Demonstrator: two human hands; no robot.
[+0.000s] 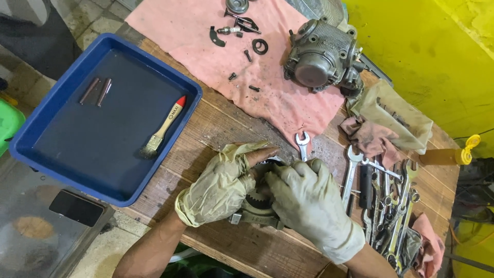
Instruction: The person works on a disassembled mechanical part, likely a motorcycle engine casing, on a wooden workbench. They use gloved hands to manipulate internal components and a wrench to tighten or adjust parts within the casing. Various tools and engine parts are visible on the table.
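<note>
Clamping a toothed metal gear part (259,202) on the wooden worktop (226,128), left hand (221,185) and right hand (303,198) each keep a closed grip on it.

Yellow wall (411,46), wooden workbench (231,123)

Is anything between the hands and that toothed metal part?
No. Both gloved hands are already on the toothed metal part: the left hand grips its left side, the right hand covers its right side. Nothing visible lies between.
</note>
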